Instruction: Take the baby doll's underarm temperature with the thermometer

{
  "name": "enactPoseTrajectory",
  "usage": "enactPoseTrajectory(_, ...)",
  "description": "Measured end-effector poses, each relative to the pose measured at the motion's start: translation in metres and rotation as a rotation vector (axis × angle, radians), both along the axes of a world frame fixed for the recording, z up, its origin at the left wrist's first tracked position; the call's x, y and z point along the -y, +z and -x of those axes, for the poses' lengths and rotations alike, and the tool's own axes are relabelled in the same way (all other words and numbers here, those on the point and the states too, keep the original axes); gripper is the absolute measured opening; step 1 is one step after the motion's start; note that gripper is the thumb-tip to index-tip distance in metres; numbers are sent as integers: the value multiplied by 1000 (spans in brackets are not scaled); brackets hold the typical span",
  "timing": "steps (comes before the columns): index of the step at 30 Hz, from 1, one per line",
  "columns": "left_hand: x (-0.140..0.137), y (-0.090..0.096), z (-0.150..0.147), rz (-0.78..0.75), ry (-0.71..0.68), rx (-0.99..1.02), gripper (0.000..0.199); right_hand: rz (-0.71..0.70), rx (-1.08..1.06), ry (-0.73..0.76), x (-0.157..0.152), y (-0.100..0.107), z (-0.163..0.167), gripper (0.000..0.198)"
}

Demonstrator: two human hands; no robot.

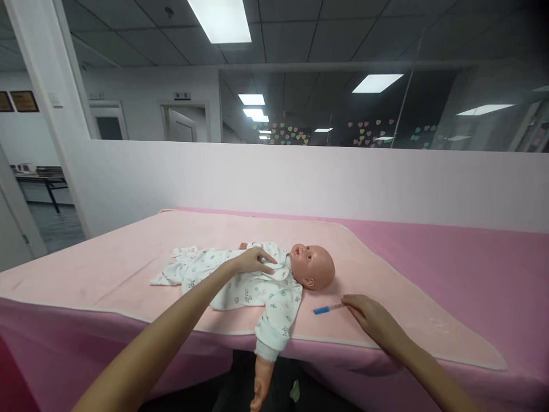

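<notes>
A baby doll [313,268] lies on its back, head to the right, in a white printed outfit [244,289]. One of its arms [262,375] hangs over the near edge of the table. On the doll's chest rests my left hand [253,261], its fingers apart and touching the cloth near the collar. To the right of the doll's head, my right hand [362,309] is closed with its fingertips on the end of a slim blue-tipped stick [322,310]. The stick looks like a thermometer or pen; its exact kind is unclear.
Under the doll spreads a peach mat [128,240] with a pale border, over a pink table cover [472,274]. A white half wall [274,177] with glass above stands behind the table. At the far left, a dark-legged table [47,180] shows through an opening.
</notes>
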State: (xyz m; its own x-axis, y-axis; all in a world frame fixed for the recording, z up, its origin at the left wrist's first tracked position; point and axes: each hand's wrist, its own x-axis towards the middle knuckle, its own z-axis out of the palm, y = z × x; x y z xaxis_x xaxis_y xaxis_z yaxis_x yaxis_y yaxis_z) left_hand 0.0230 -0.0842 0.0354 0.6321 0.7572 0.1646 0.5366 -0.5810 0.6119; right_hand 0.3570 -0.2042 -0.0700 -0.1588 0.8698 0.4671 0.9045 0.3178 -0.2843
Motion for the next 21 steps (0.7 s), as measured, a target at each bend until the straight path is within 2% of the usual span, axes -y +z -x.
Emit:
enactPoseTrajectory(2, -3, 8, 2, 17, 52, -35, 26, 10, 1, -12, 5, 3, 2, 27)
enactPoseTrajectory(6, -14, 16, 5, 5, 308, -209, 24, -49, -19, 49, 14, 10, 9, 25)
enactPoseTrajectory(10, -22, 18, 4, -134, 457, -282, 21, -335, -104, 137, 12, 28, 32, 24)
enactPoseTrajectory(12, -22, 24, 1, -218, 473, -288, 17, -459, -142, 151, 2, 45, 54, 25)
enactPoseTrajectory(14, -21, 33, -3, -352, 431, -343, 18, -523, -140, 135, -15, 65, 79, 26)
enactPoseTrajectory(16, -20, 43, -6, -539, 348, -450, 20, -502, -98, 121, -37, 83, 105, 26)
enactPoseTrajectory(18, -20, 51, -8, -671, 285, -537, 19, -381, -9, 66, -61, 95, 128, 22)
enactPoseTrajectory(21, -18, 55, -8, -725, 258, -578, 18, -152, 42, -96, -94, 106, 158, 18)
